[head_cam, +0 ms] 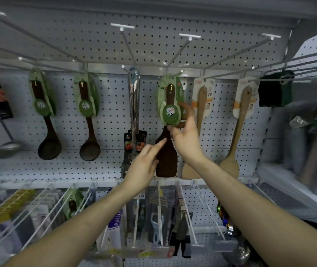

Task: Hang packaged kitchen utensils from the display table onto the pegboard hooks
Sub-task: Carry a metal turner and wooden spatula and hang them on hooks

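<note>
Dark wooden spatula (166, 158): hangs upright against the white pegboard (173, 45), middle row, by the top of its green leaf-shaped card (170, 105); the blade points down.
Right hand (187, 140): pinches the spatula at the lower edge of the card, thumb in front on the handle, fingers curled round behind the card.
Left hand (144, 164): index finger stretched out straight, its tip touching the upper left part of the spatula blade; the other fingers lie loosely bent and hold nothing.
Left neighbours: a steel utensil (133, 105) hangs just beside the spatula; further left are two dark wooden ladles (48, 135) with the same green cards, then a metal ladle (7, 149).
Right neighbours: two light wooden spatulas (231, 151) on white and orange cards, the nearer one partly hidden behind the right hand.
Lower row: wire hooks carrying packaged goods (153, 218), blurred, below both forearms.
</note>
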`<action>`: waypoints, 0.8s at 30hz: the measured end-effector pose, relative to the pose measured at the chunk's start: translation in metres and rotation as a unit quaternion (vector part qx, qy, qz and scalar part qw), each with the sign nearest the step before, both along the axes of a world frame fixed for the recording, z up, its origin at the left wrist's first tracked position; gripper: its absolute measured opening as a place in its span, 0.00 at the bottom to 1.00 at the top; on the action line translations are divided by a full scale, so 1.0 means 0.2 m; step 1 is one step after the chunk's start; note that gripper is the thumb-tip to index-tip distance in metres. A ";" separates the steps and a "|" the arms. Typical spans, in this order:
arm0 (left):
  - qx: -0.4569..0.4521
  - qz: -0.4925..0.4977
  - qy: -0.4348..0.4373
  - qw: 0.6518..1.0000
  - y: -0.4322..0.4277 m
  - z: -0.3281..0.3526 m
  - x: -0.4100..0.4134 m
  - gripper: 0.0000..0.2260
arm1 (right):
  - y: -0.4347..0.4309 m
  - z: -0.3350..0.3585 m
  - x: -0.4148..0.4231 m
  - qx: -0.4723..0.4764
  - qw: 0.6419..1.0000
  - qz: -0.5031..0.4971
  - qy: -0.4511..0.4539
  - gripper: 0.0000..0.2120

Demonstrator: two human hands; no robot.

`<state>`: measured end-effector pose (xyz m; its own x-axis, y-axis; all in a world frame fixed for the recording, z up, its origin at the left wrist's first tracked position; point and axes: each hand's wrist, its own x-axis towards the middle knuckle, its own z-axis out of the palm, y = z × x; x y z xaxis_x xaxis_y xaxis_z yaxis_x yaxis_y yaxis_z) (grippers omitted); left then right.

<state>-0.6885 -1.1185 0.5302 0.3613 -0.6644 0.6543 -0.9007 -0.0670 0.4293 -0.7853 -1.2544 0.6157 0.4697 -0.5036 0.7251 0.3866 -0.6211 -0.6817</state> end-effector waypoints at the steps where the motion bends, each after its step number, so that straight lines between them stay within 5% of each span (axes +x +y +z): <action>1: 0.005 0.004 -0.005 1.000 -0.02 0.00 0.02 0.36 | -0.02 0.00 0.03 -0.008 1.000 -0.010 -0.005 0.33; 15: 0.040 0.099 -0.032 0.994 -0.15 0.03 0.04 0.40 | -0.12 0.00 0.18 -0.036 0.995 -0.089 0.016 0.32; 24: 0.053 0.119 -0.042 0.991 0.07 0.05 -0.09 0.26 | -0.04 -0.15 -0.06 -0.051 0.992 -0.090 0.078 0.32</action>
